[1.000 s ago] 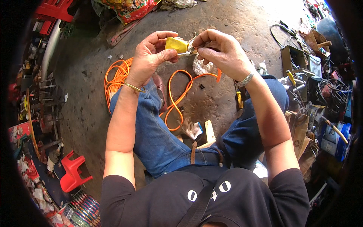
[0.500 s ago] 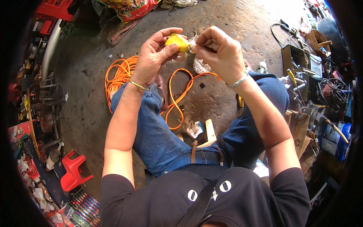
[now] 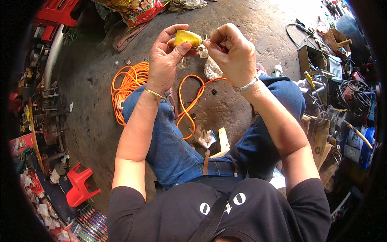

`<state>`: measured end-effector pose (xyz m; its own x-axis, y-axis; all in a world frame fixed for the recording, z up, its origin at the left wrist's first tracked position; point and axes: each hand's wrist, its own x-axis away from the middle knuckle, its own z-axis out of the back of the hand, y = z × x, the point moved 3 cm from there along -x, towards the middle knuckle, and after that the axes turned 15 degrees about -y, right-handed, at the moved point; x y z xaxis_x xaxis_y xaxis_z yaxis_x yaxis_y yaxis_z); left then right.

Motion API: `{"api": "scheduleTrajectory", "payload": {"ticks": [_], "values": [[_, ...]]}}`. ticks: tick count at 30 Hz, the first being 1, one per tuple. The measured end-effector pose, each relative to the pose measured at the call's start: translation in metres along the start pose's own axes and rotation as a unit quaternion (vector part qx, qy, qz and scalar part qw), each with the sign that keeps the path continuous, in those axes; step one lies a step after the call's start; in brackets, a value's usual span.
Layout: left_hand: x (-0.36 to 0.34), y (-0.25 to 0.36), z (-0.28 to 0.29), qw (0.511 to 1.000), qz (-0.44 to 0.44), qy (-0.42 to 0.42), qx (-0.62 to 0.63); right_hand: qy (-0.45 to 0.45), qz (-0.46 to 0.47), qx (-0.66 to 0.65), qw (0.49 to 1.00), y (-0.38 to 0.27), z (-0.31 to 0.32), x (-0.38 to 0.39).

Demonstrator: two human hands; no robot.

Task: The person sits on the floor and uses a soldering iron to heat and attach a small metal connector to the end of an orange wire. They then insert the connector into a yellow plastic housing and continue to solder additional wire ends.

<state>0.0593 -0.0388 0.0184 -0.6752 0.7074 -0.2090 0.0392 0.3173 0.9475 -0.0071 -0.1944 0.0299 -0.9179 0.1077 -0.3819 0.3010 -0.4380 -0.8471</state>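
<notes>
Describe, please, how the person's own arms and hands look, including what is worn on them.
The left hand and the right hand wear no gloves. Short black fabric sleeves end above the elbows. A thin, gold-coloured bangle circles the left wrist, and a broader, silver-coloured band circles the right wrist; its finer details are too small to tell.

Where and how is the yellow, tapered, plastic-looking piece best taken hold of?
The yellow, tapered, plastic-looking piece is probably best gripped by its broad end from the left, where the left hand has it: it narrows rightward, toward the right hand.
</notes>
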Motion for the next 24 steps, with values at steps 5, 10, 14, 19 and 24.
{"api": "scheduleTrajectory", "payload": {"ticks": [5,10,14,19,24], "values": [[0.001,0.003,0.001,0.998,-0.016,-0.008,-0.053,0.000,0.009,0.024,1.000,-0.005,0.003,-0.002],[-0.001,0.002,0.001,0.999,-0.017,-0.005,-0.029,0.004,0.010,-0.003,1.000,0.000,0.003,-0.005],[-0.002,0.006,0.005,0.999,-0.004,-0.034,-0.014,-0.029,-0.041,-0.121,0.991,0.010,0.001,-0.004],[-0.001,0.008,0.006,0.998,-0.008,-0.043,-0.042,-0.047,-0.068,-0.157,0.984,0.013,-0.001,-0.002],[-0.001,0.008,0.006,0.999,0.007,-0.040,-0.022,-0.050,-0.092,-0.193,0.976,0.014,-0.001,-0.001]]}}
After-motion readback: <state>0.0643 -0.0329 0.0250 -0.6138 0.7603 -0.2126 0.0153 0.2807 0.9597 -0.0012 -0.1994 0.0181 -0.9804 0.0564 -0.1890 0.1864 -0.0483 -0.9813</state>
